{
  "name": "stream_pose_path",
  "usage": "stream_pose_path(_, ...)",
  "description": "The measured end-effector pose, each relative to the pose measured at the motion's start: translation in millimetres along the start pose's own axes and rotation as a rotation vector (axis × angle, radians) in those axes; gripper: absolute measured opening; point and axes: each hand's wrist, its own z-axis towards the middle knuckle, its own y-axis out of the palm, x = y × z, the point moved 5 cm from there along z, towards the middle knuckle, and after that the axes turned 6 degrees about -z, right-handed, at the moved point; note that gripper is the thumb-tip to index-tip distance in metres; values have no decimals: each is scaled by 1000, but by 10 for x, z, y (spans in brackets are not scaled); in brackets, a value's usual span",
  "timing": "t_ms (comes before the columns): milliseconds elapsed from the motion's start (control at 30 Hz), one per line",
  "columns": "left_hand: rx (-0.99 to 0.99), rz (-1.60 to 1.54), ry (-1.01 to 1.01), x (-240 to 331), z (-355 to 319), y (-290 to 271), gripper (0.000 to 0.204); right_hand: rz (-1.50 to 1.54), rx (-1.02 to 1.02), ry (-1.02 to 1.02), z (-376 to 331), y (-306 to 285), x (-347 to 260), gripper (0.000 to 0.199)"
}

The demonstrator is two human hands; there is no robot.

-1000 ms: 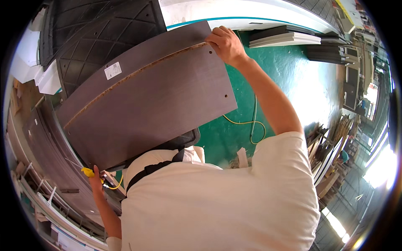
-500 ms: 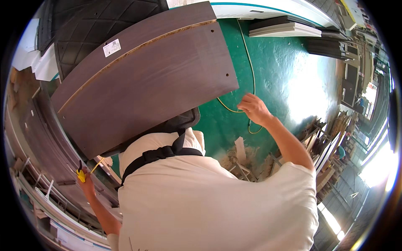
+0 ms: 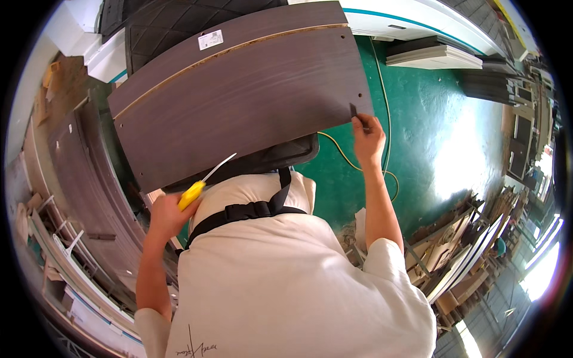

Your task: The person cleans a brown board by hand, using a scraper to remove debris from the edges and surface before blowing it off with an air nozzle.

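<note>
Spread before me, a dark brown panel (image 3: 239,101) has small holes near its corners. It lies over another brown panel (image 3: 268,28), whose far strip carries a white label. My left hand (image 3: 168,216) is closed around a yellow-handled tool (image 3: 192,194) with a thin, pale straight shaft or strip; its exact kind is unclear. This tool is by the near edge of the panel, close to my waist. My right hand (image 3: 368,140) is at the panel's right near corner, fingertips pinched on a small dark flat piece (image 3: 353,110) that sticks up past them.
A yellowish hose or cable (image 3: 382,89) runs across the green floor (image 3: 424,107). Stacked boards (image 3: 434,56) lie at the far right; wood offcuts (image 3: 471,244) are piled at the right. Long brown panels (image 3: 89,179) stand at my left. Black quilted padding (image 3: 173,27) is behind the panel.
My left hand has brought the yellow-handled tool inward and up to the panel's near edge. My right hand has come to the panel's right corner. My view has shifted, moving the panel rightward in it.
</note>
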Motion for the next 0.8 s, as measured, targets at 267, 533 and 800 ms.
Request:
stream_pose_path(267, -170, 21, 91, 595, 87, 63, 59, -100, 213, -138, 492, -115, 52, 17)
stream_pose_path(533, 513, -437, -756, -2674, -1136, -536, 50, -348, 313, -128, 247, 181, -101, 15)
stream_pose_path(800, 348, -711, -553, -3661, -1326, 53, 48, -21, 47, -457, -1677, 2255, -2085, 8)
